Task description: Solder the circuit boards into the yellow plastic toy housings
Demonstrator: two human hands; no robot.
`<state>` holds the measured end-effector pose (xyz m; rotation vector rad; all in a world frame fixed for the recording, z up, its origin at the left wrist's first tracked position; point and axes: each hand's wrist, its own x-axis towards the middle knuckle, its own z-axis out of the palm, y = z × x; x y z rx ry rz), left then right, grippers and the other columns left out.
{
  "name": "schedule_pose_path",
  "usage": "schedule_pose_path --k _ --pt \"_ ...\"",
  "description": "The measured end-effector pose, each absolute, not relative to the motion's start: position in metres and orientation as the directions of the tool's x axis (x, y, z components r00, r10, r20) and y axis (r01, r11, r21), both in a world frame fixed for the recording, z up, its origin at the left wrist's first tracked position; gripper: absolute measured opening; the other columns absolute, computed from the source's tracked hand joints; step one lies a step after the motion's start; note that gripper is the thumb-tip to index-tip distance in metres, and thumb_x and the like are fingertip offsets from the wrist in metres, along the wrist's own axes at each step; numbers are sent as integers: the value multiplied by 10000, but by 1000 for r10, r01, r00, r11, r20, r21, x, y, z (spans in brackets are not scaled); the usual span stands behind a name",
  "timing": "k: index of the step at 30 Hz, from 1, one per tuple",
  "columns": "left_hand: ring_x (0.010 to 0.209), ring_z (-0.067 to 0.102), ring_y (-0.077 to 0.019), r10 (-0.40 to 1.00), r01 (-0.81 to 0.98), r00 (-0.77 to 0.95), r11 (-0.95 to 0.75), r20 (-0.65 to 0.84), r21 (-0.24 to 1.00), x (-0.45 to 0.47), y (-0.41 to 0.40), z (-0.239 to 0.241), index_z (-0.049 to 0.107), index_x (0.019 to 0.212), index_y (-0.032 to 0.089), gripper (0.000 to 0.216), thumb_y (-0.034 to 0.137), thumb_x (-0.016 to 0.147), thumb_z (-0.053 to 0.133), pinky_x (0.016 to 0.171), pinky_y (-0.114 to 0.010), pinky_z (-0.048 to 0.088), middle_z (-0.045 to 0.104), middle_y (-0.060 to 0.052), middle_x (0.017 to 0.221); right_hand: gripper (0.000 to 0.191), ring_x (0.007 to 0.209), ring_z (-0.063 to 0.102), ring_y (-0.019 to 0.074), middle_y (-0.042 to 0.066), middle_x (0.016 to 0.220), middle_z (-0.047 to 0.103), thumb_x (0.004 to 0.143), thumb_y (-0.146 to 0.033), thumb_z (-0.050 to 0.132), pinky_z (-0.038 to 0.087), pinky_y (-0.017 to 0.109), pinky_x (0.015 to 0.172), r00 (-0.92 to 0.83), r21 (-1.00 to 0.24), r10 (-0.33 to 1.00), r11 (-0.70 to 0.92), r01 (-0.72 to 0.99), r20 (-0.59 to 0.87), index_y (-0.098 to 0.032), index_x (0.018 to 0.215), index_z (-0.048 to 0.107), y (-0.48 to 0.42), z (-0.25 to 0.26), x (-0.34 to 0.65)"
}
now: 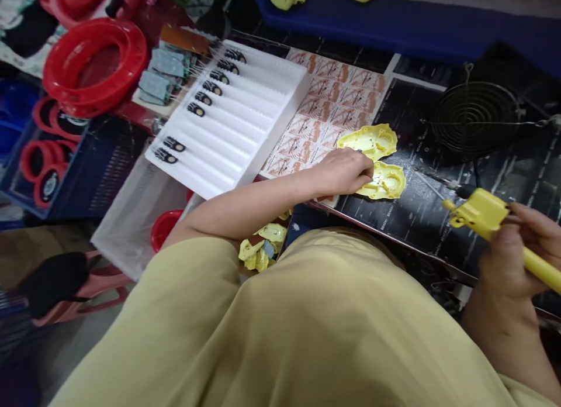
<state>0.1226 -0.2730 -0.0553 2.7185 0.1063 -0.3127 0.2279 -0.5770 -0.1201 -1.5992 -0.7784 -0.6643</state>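
Note:
My left hand (344, 170) rests on the bench with its fingers curled down over the near edges of two yellow plastic shell halves. The far shell (372, 141) lies with its hollow side up, and the near shell (385, 182) is partly covered by the fingers. My fingertips are hidden, but they press on the near shell. On the right, my right hand (515, 249) is wrapped round a yellow soldering gun (482, 211). Its thin metal tip points left toward the shells, apart from them.
A white foam tray (272, 126) with several small black parts (213, 88) stands left of the shells. Beyond it are grey-blue components (162, 73) and red rings (94, 68). A round wire fan guard (475, 120) stands back right. Yellow pieces (263, 246) lie below the bench edge.

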Motion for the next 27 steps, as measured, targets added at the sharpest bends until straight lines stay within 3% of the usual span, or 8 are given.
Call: schedule_pose_path --k 2,4,6,9,11,15,21,27 --pt "1073 793 -271 54 153 964 -914 -261 377 124 -277 -53 869 1095 221 288 167 951 625 973 -393 579 871 -70 1090 465 631 770 232 3 940 856 923 -411 932 517 327 424 604 -594 316 -140 792 731 -377 1374 825 -588 -115 220" --pt "1083 786 -274 67 175 953 -918 -296 357 125 -281 -50 865 1101 222 288 176 952 623 973 -392 573 868 -72 1105 491 685 812 250 12 991 868 919 -312 935 606 320 467 544 -545 444 -139 827 712 -371 1391 814 -594 -109 217" --pt "1084 779 -273 69 180 945 -925 -320 334 126 -283 -48 861 1088 227 284 174 941 624 971 -387 566 865 -69 1110 378 666 812 249 15 941 861 915 -254 928 671 315 516 461 -510 531 -61 858 712 -330 1276 844 -593 -104 217" --pt "1051 769 -271 59 169 942 -934 -330 315 126 -285 -47 857 1057 231 274 173 923 624 946 -383 555 861 -67 1082 170 602 787 227 -3 813 822 911 -230 923 669 277 500 368 -509 608 71 858 704 -287 1018 804 -587 -102 220" --pt "1023 764 -268 52 159 943 -938 -329 308 127 -284 -47 854 1039 227 271 171 919 618 929 -381 549 857 -67 1056 144 611 789 213 1 787 808 950 -271 897 673 261 520 360 -522 656 63 850 664 -283 926 756 -584 -104 222" --pt "1000 761 -260 31 137 943 -944 -332 300 127 -282 -49 851 1043 212 267 167 919 618 918 -375 543 855 -70 1047 140 645 798 195 19 813 812 1033 -330 815 680 250 557 355 -526 690 43 850 631 -286 924 740 -584 -107 223" --pt "974 762 -249 -28 71 957 -943 -289 326 126 -278 -53 852 1019 213 254 173 925 619 909 -364 537 856 -65 1028 168 657 802 190 -3 814 814 954 -192 881 667 225 555 271 -484 684 137 864 677 -284 970 742 -581 -99 224" --pt "977 768 -248 -59 40 954 -946 -293 321 126 -278 -53 860 1018 220 266 165 919 619 894 -358 531 861 -63 1037 125 681 808 182 -2 814 809 1005 -222 846 683 233 596 260 -483 707 132 865 657 -280 986 737 -578 -96 221"
